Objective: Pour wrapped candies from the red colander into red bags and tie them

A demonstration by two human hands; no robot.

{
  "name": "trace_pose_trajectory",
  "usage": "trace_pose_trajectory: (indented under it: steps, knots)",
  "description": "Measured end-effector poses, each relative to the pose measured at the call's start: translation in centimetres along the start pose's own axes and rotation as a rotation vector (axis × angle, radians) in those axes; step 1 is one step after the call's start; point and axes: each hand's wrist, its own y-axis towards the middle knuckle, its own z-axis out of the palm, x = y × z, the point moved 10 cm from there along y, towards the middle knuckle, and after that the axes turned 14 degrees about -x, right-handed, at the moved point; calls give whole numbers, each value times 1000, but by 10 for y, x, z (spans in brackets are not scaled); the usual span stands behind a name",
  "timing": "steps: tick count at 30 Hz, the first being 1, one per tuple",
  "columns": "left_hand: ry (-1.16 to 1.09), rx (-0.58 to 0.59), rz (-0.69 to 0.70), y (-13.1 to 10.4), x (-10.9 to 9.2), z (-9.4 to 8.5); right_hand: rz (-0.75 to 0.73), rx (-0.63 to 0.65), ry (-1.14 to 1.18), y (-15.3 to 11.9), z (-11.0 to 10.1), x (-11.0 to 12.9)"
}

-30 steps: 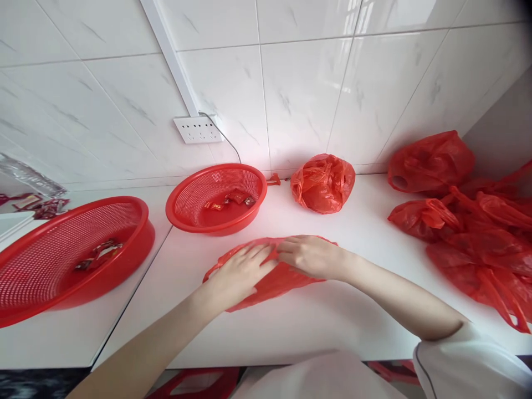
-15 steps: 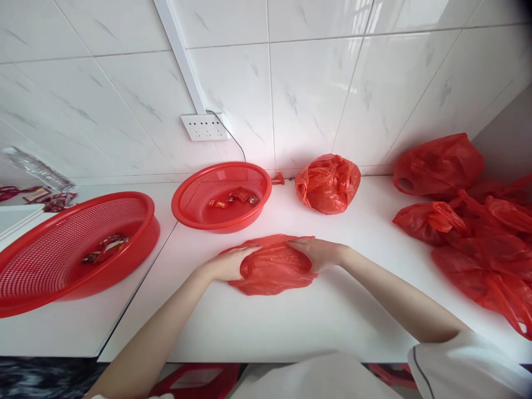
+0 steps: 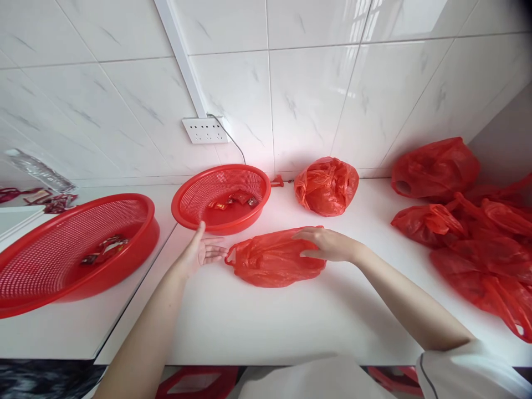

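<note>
Head view: a white worktop (image 3: 233, 327) carries everything around the loose red plastic bag (image 3: 274, 260). Left of that bag sits a large red perforated basket (image 3: 146, 252); to its right, a heap of red plastic bags (image 3: 482, 238). Behind and slightly left of it is a smaller red perforated basket (image 3: 233, 227), holding small wrapped packets (image 3: 236, 200); behind and right, a bunched red bag (image 3: 326, 187). The hands are apart: the right hand (image 3: 324, 244) lies over the loose bag's right end, fingers loosely spread; the left hand (image 3: 200, 253) is open at its left handle, contact unclear.
</note>
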Motion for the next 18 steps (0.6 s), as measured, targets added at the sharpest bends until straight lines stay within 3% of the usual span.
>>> trace_pose_trajectory:
  steps: [3, 9, 13, 18]
  knots:
    - [-198, -62, -53, 7, -3, -12, -116, -73, 76, -2, -15, 23]
    - [-408, -61, 41, 15, -33, 5, -236, -144, 70, 9, -23, 60]
    - [-420, -187, 94, 12, -45, -7, -218, -216, 57, 13, -42, 67]
    - [-394, -255, 227, -9, -63, -12, -172, -314, 89, 12, -66, 62]
